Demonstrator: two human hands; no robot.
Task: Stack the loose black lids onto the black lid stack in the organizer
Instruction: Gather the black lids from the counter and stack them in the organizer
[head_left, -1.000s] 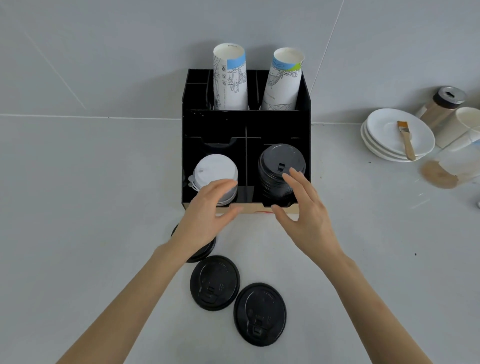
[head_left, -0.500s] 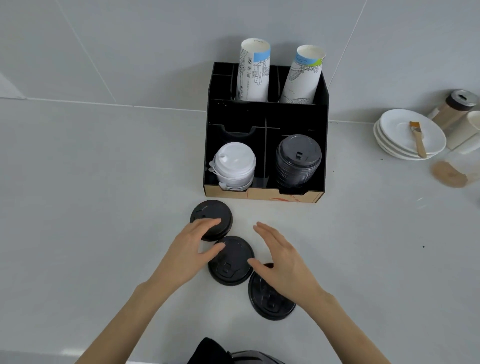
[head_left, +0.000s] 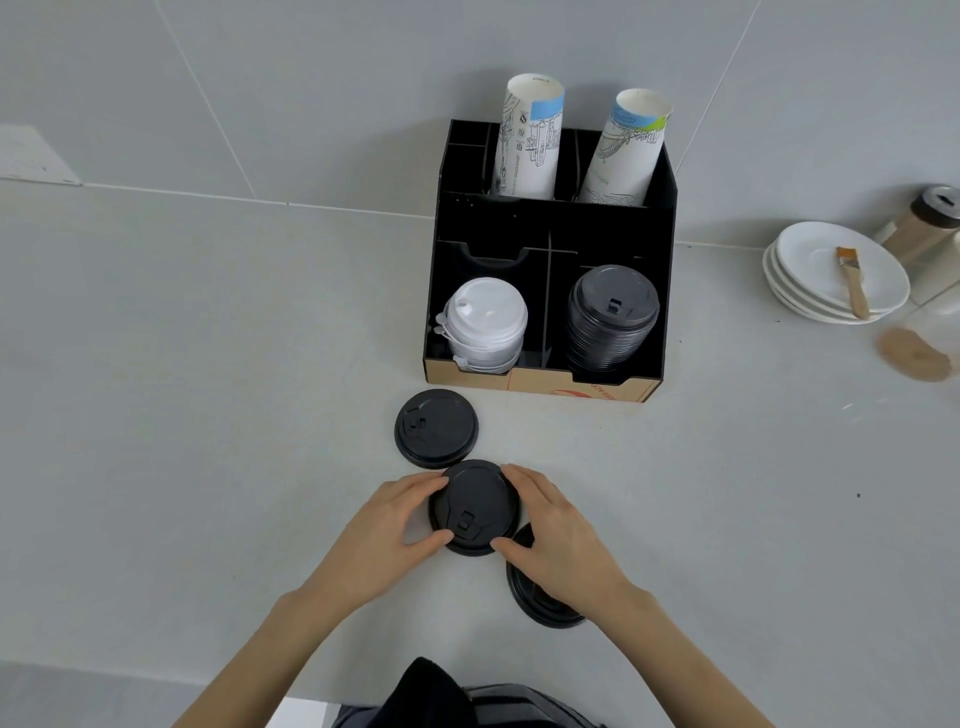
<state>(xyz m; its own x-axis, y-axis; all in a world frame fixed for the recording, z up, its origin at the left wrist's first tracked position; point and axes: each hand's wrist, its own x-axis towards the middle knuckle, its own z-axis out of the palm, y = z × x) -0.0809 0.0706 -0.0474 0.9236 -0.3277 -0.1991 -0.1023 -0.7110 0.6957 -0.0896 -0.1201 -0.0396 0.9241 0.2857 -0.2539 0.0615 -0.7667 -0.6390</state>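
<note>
Three loose black lids lie on the counter in front of the black organizer (head_left: 667, 291). The middle lid (head_left: 474, 505) is gripped from both sides: my left hand (head_left: 382, 543) holds its left rim, my right hand (head_left: 558, 545) its right rim. A second lid (head_left: 436, 427) lies free just beyond it. The third lid (head_left: 535, 605) is mostly hidden under my right hand and wrist. The black lid stack (head_left: 613, 317) stands in the organizer's front right compartment, a white lid stack (head_left: 485, 322) in the front left.
Two paper cup sleeves (head_left: 530, 137) stand in the organizer's rear compartments. At the right are stacked white plates (head_left: 810, 291) with a brush (head_left: 852, 280) on top, a lidded jar (head_left: 930, 218) and a brown smear (head_left: 914, 356). The wall rises behind.
Both hands pulled back from the organizer to the counter and closed on the middle loose lid. The camera view shifted, putting the organizer further right and up.
</note>
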